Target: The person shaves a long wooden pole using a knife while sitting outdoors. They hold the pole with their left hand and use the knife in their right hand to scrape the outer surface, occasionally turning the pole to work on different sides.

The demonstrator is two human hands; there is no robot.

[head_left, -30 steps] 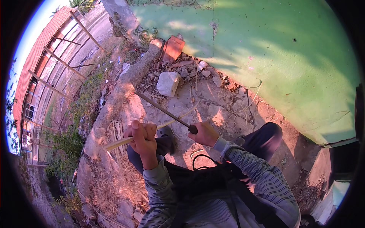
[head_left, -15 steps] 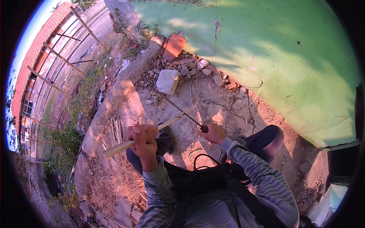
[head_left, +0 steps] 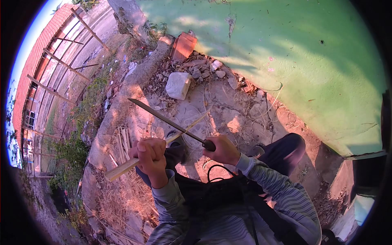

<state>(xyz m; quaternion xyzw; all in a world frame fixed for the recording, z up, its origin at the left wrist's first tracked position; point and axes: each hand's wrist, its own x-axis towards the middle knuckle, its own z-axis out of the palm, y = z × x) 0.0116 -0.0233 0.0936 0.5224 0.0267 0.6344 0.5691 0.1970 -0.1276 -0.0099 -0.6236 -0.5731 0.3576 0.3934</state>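
My left hand (head_left: 150, 157) is closed round a pale split strip of wood or bamboo (head_left: 122, 169). Its thick, squared end sticks out at the lower left, and its thin end runs up to the right past my fist. In my right hand (head_left: 226, 150) is the dark handle of a long-bladed knife (head_left: 169, 121). The blade points up and to the left, crossing over the strip just above my left hand. Whether blade and strip touch, I cannot tell.
A bundle of pale split strips (head_left: 123, 139) lies left of my left hand, above a heap of shavings (head_left: 122, 198). Ahead sit a white stone block (head_left: 178, 85), an orange brick (head_left: 183, 46) and rubble. A green wall (head_left: 286, 53) rises at the right.
The knife has come nearer and swung left, its blade now showing broader and lying across the strip closer to my left fist. My left hand has shifted slightly left with the strip.
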